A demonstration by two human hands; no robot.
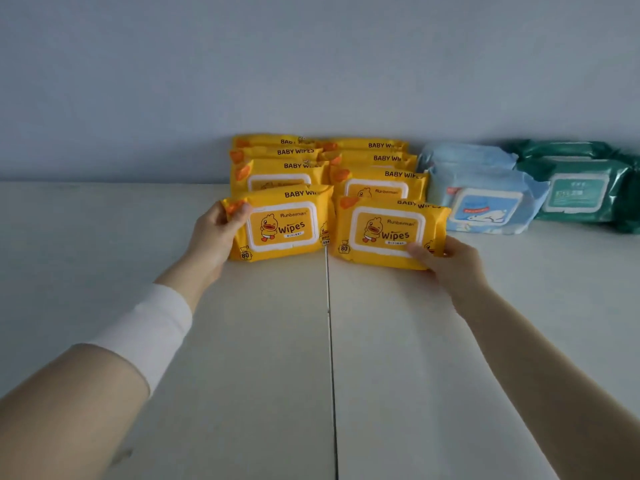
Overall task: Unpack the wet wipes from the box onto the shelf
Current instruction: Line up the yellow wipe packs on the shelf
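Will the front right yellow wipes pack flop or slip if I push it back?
Probably soft: the front right yellow pack has crinkled film ends, so it may sag if held by one corner. Its glossy wrapper likely slides easily on the smooth shelf.

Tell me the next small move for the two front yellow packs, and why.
Probably release both. The left hand grips the left front Runbaimian wipes pack and the right hand the right front pack; both already sit on the shelf, leaning on their yellow rows.
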